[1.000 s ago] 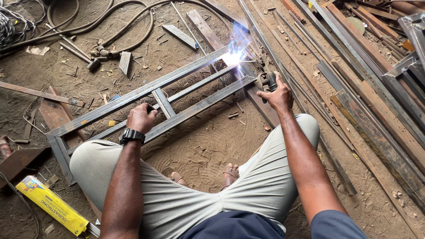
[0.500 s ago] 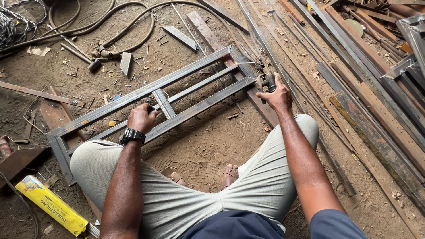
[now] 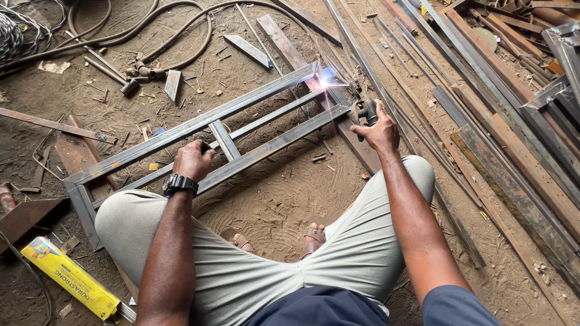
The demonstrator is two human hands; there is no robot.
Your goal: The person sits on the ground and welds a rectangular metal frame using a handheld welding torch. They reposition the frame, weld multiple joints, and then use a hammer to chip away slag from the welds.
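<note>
The steel frame [image 3: 199,142], a long rectangle of grey bars with a short cross-piece near its middle, lies flat on the dirt floor [image 3: 284,199], running diagonally away from the squatting person's knees.

Left hand [image 3: 193,160]: rests on the near long bar of the frame, just beside the cross-piece. Its fingers are curled together over a small dark item; what that item is cannot be told. A black wristwatch [image 3: 180,183] sits on that wrist.

Right hand [image 3: 377,130]: at the far end of the frame, fingers wrapped around the dark handle of an electrode holder [image 3: 367,111]. A bright white-blue arc [image 3: 328,78] burns at the far corner of the frame, just beyond this hand.

Beyond the frame's far long bar: coiled hoses and cables [image 3: 151,54], short metal offcuts and a timber plank [image 3: 284,42]. To the right of the frame's far end: a stack of long steel bars and angle sections [image 3: 501,121]. Beside the frame's near-left corner: a yellow packet [image 3: 69,278] on the floor. Two sandalled feet show between the knees.
</note>
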